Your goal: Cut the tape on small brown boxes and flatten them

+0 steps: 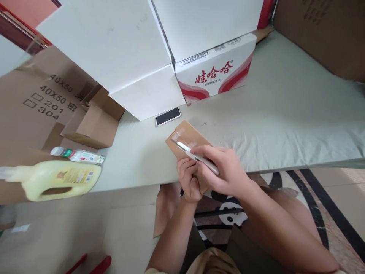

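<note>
A small brown cardboard box (185, 131) is held at the near edge of the cloth-covered table. My left hand (188, 179) wraps its fingers around the box's lower side. In my right hand (224, 167) is a white utility knife (209, 164), gripped along its handle. Its blade points up and left over the box's far end, where a strip of clear tape shows; whether the tip touches the cardboard I cannot tell. Just beyond the box lies a phone (168, 116) with a dark screen.
White cartons, one with red print (213, 74), stand at the back. On the left are an open cardboard box (98, 127), a small bottle (81, 156) and a yellow handled jug (62, 179) lying on its side. A large brown carton (325, 42) stands far right.
</note>
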Demonstrator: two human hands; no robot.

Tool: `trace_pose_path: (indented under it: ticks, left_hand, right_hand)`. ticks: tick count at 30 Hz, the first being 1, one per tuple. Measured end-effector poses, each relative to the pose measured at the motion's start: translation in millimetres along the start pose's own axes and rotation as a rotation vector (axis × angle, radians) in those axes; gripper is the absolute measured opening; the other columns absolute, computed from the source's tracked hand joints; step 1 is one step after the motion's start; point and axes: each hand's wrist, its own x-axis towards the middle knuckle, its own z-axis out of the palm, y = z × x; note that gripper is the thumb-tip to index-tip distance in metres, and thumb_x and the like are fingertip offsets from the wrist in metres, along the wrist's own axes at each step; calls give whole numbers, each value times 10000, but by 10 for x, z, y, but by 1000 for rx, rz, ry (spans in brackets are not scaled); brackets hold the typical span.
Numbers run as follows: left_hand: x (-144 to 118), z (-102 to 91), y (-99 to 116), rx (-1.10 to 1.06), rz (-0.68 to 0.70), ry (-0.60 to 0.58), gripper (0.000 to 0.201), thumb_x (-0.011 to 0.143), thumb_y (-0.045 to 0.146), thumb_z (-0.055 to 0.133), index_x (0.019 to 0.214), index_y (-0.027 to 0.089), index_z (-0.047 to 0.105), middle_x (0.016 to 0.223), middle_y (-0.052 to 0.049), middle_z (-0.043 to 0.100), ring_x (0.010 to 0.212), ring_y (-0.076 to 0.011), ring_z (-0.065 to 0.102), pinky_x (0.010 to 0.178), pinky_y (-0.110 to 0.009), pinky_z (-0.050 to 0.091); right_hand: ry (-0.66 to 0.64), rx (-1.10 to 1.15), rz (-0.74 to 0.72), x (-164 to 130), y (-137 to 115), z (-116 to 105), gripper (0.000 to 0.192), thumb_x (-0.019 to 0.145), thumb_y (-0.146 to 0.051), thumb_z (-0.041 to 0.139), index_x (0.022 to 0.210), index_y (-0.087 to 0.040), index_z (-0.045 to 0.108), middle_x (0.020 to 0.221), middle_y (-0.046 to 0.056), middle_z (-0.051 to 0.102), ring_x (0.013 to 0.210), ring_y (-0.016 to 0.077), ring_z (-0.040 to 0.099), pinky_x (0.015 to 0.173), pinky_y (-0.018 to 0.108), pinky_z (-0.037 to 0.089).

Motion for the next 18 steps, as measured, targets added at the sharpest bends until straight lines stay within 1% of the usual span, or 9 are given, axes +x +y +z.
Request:
trace_pose_path:
  ticks: [2, 3, 6, 7, 8, 10, 13, 15, 18]
  left_hand:
    - [72, -10, 64, 9, 114, 41, 375, 979, 368, 343, 1089, 237, 677, 1055, -92, 691, 1078, -274, 608, 1044, -524, 444]
    - [99, -13, 84, 6, 150, 57, 370, 980, 328, 335, 1096, 234, 674, 1070, -90, 697, 1078, -268, 608, 1036, -517, 447]
    - [134, -34, 98, -8, 166, 64, 363, 978, 294, 335, 1091, 224, 673, 1102, -88, 704, 1089, -260, 606, 1027, -494, 452]
    - [133, -47, 92, -6, 169, 57, 366, 978, 292, 333, 1091, 221, 674, 1104, -90, 705, 1083, -259, 608, 1024, -490, 453]
    - [128, -63, 82, 2, 174, 50, 373, 978, 292, 329, 1093, 218, 676, 1104, -92, 706, 1075, -258, 612, 1021, -489, 454]
    - [114, -106, 55, 19, 190, 45, 387, 975, 289, 318, 1096, 220, 680, 1096, -94, 707, 1058, -255, 621, 1012, -488, 460]
    - [91, -189, 11, 22, 215, 39, 387, 980, 297, 317, 1114, 229, 675, 1095, -90, 707, 1050, -246, 632, 1007, -487, 472]
    - [64, -256, -23, 15, 216, 6, 377, 988, 311, 328, 1134, 239, 668, 1112, -88, 703, 1063, -241, 630, 1018, -488, 473]
    - [-22, -367, -84, 13, 178, -14, 370, 1002, 340, 335, 1145, 254, 664, 1154, -87, 686, 1140, -242, 607, 1048, -486, 468]
  right_hand:
    - [45, -4, 24, -9, 10, -41, 232, 871, -254, 488, 1043, -207, 636, 706, -8, 644, 596, 139, 558, 610, 284, 425]
    - [90, -6, 53, -8, 36, -57, 227, 879, -253, 487, 1052, -212, 628, 695, -15, 622, 582, 137, 539, 598, 284, 417]
    - [282, -26, 176, 23, 218, -105, 208, 936, -271, 445, 1067, -225, 599, 711, -10, 591, 577, 140, 506, 588, 296, 398]
    - [331, -36, 210, 40, 304, -120, 199, 952, -281, 424, 1046, -226, 590, 728, 0, 591, 592, 146, 509, 595, 302, 397]
    - [353, -44, 238, 58, 396, -134, 190, 959, -286, 408, 1011, -226, 580, 745, 10, 592, 611, 152, 514, 606, 308, 399]
    - [325, -46, 287, 86, 570, -148, 166, 947, -283, 407, 952, -228, 564, 746, 14, 588, 641, 164, 524, 628, 316, 403]
    - [243, -8, 360, 86, 751, -115, 163, 923, -282, 425, 938, -226, 577, 730, 8, 602, 644, 167, 523, 639, 315, 404]
    - [209, 19, 385, 63, 808, -59, 182, 918, -293, 438, 948, -218, 600, 749, 13, 635, 648, 165, 530, 651, 316, 408]
    - [138, 22, 367, 33, 831, 42, 211, 917, -332, 469, 985, -208, 626, 813, 27, 680, 699, 171, 563, 693, 322, 417]
